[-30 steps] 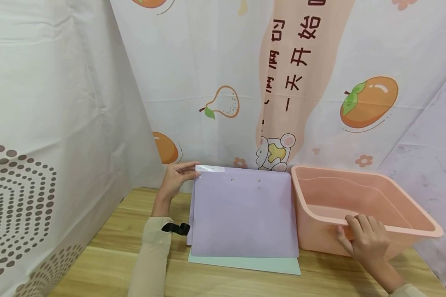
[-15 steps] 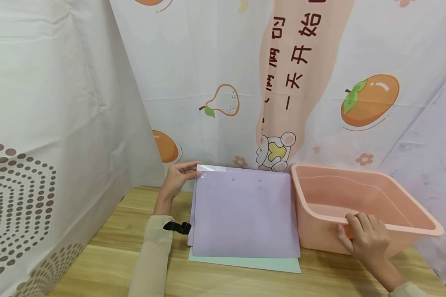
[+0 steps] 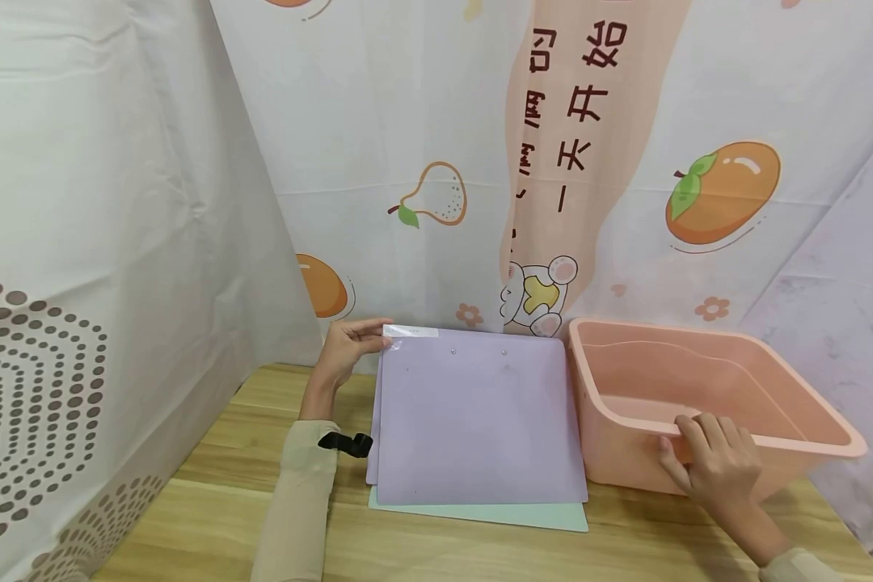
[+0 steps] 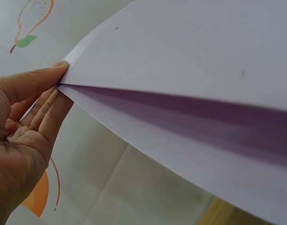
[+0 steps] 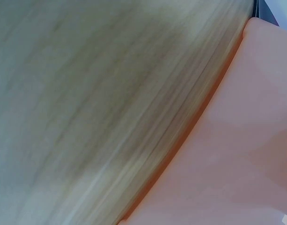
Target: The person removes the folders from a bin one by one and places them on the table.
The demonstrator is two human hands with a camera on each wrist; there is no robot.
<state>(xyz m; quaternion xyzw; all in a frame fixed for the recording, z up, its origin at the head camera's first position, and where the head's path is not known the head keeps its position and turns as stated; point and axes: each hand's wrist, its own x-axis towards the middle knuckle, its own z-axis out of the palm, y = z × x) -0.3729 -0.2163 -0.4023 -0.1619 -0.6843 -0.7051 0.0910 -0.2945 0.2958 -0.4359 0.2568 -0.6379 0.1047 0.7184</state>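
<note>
In the head view my left hand [image 3: 345,353] pinches the upper left corner of a purple folder [image 3: 480,428] between thumb and fingers. The folder stands upright, with a white label strip along its top edge and two small rivets. In the left wrist view, two purple layers of the folder [image 4: 180,47] part from the corner where my left hand [image 4: 28,110] pinches. A mint-green board [image 3: 509,516] shows below the folder's lower edge. My right hand [image 3: 720,465] grips the near rim of a pink plastic tub [image 3: 611,453], fingers curled over it and thumb outside.
The wooden table [image 3: 211,493] reaches forward and left of the folder. White printed curtains [image 3: 378,121] hang behind and along the left. In the right wrist view, the tub's side [image 5: 237,140] meets the wooden tabletop [image 5: 87,93]; the hand is out of that view.
Both hands keep their holds on the folder and the tub. The head view has shifted only slightly, and the folder and tub stay where they were.
</note>
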